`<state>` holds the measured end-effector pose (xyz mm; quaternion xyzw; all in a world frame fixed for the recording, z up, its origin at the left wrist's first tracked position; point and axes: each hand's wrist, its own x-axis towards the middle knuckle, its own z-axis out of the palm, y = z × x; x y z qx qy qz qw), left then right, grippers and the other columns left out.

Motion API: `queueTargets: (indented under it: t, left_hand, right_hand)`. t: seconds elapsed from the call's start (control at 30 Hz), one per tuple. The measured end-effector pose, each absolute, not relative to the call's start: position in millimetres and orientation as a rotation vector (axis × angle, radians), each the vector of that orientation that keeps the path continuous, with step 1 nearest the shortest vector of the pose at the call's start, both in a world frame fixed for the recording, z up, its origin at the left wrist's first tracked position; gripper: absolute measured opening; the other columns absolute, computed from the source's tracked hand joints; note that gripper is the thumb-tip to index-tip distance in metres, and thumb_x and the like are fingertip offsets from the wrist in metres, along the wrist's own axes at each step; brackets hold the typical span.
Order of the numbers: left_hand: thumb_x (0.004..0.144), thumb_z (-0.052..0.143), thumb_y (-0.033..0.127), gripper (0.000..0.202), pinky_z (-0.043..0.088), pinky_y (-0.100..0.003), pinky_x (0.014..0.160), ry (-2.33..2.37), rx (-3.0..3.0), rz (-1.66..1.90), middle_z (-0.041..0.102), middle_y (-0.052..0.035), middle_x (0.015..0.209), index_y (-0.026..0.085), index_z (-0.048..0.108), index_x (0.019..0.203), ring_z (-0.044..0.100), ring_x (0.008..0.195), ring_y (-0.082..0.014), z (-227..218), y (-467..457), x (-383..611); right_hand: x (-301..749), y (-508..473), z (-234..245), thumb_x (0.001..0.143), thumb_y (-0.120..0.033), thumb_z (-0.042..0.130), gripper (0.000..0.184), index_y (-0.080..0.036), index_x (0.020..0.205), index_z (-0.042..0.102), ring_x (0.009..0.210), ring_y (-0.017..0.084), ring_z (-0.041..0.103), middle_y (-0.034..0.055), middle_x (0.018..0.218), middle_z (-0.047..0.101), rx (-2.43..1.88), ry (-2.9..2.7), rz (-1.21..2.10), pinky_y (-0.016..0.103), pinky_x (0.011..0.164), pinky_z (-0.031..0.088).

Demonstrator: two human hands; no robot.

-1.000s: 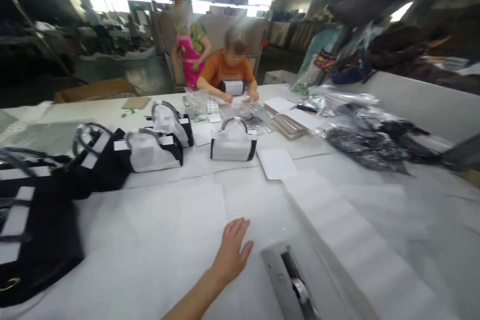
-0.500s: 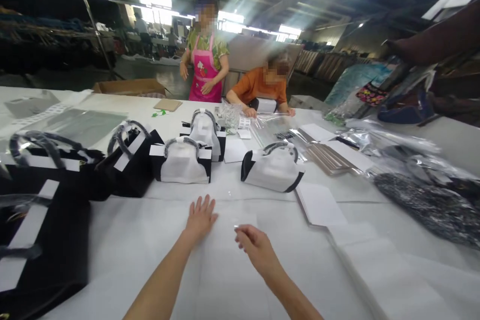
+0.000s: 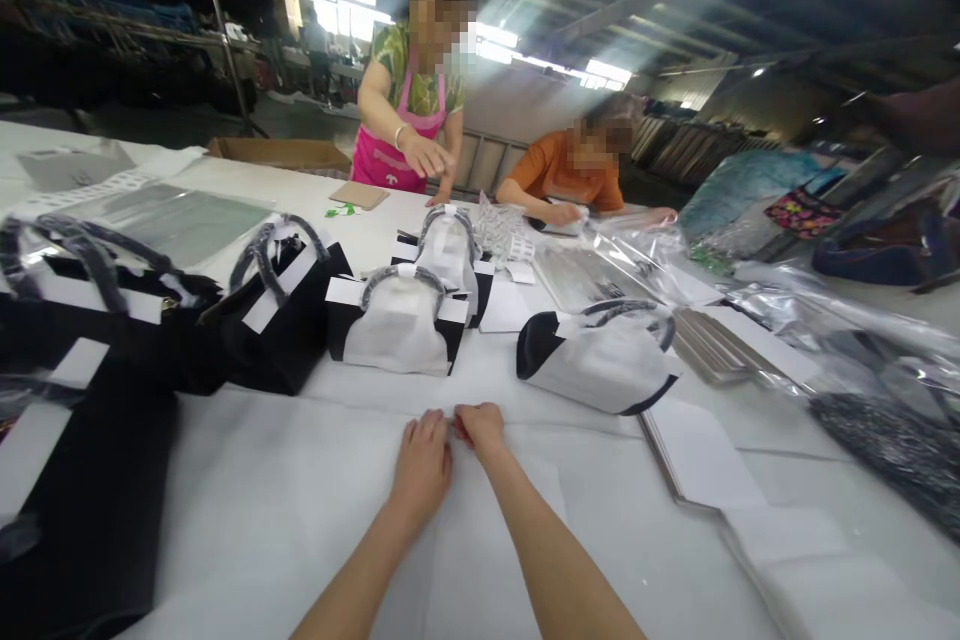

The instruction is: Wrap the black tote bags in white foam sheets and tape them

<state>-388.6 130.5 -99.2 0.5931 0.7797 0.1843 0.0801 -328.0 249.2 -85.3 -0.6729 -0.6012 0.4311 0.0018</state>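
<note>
My left hand (image 3: 421, 465) lies flat, fingers stretched out, on a large white sheet (image 3: 300, 510) spread over the table. My right hand (image 3: 478, 428) is beside it, fingers curled at the sheet's far edge as if pinching it. Just beyond the hands stand two small white-wrapped black handbags, one in the middle (image 3: 397, 330) and one to the right (image 3: 600, 360).
Larger black bags (image 3: 277, 305) with paper-wrapped handles stand at left. A stack of white cards (image 3: 697, 455) lies right of my hands, clear plastic bags (image 3: 825, 320) beyond. Across the table, a person in a pink apron (image 3: 397, 155) reaches toward a bag; a person in orange (image 3: 577, 185) sits.
Both my hands have slid forward to the sheet's far edge and come together. The view has moved closer to the bags. The standing person now reaches over the table.
</note>
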Motion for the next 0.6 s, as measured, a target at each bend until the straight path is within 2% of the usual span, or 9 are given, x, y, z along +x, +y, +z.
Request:
queueTargets:
  t: [0.1,0.17,0.27,0.37,0.47,0.6]
  left_hand:
    - [0.081,0.037,0.010,0.055,0.038,-0.040,0.094,2.321,1.780,0.543,0.041,-0.0075,0.141,0.024,0.039,0.135,0.044,0.119,-0.0243,-94,146,-403]
    - [0.081,0.041,0.014,0.054,0.038,-0.042,0.091,2.284,1.822,0.527,0.039,-0.0053,0.143,0.029,0.041,0.133,0.043,0.119,-0.0267,-91,156,-409]
    - [0.082,0.043,0.018,0.045,0.037,-0.045,0.089,2.258,1.858,0.508,0.044,-0.0056,0.138,0.028,0.048,0.126,0.042,0.117,-0.0290,-86,166,-410]
    - [0.082,0.044,0.019,0.040,0.035,-0.049,0.089,2.266,1.878,0.504,0.048,-0.0059,0.134,0.026,0.054,0.120,0.044,0.113,-0.0307,-81,166,-407]
    - [0.082,0.044,0.018,0.038,0.031,-0.055,0.092,2.286,1.890,0.497,0.049,-0.0063,0.134,0.025,0.055,0.117,0.044,0.112,-0.0319,-78,164,-405]
    - [0.080,0.045,0.014,0.045,0.030,-0.056,0.094,2.323,1.887,0.469,0.047,-0.0056,0.136,0.027,0.051,0.122,0.043,0.115,-0.0304,-77,163,-405]
  right_hand:
    - [-330,256,-87,0.090,-0.039,0.053,0.028,-0.012,0.087,0.061,0.066,0.011,0.061,0.0014,0.079,0.064,-2.205,-1.931,1.327,0.028,0.064,0.053]
    - [-329,259,-87,0.090,-0.039,0.053,0.029,-0.012,0.084,0.062,0.067,0.011,0.062,0.0015,0.077,0.065,-2.246,-1.952,1.280,0.028,0.066,0.053]
    - [-326,260,-85,0.090,-0.041,0.053,0.031,-0.012,0.085,0.062,0.061,0.010,0.062,0.0009,0.073,0.066,-2.277,-1.961,1.225,0.027,0.063,0.053]
    - [-322,254,-82,0.087,-0.044,0.055,0.034,-0.011,0.085,0.063,0.053,0.012,0.062,0.0034,0.068,0.067,-2.253,-1.965,1.170,0.024,0.054,0.051]
    - [-313,244,-78,0.081,-0.052,0.055,0.043,-0.011,0.079,0.064,0.049,0.016,0.064,0.0101,0.065,0.068,-2.190,-1.999,1.083,0.024,0.046,0.048]
    - [-296,235,-70,0.075,-0.062,0.053,0.051,-0.013,0.072,0.063,0.045,0.021,0.063,0.0114,0.054,0.064,-2.099,-2.123,0.960,0.028,0.045,0.046]
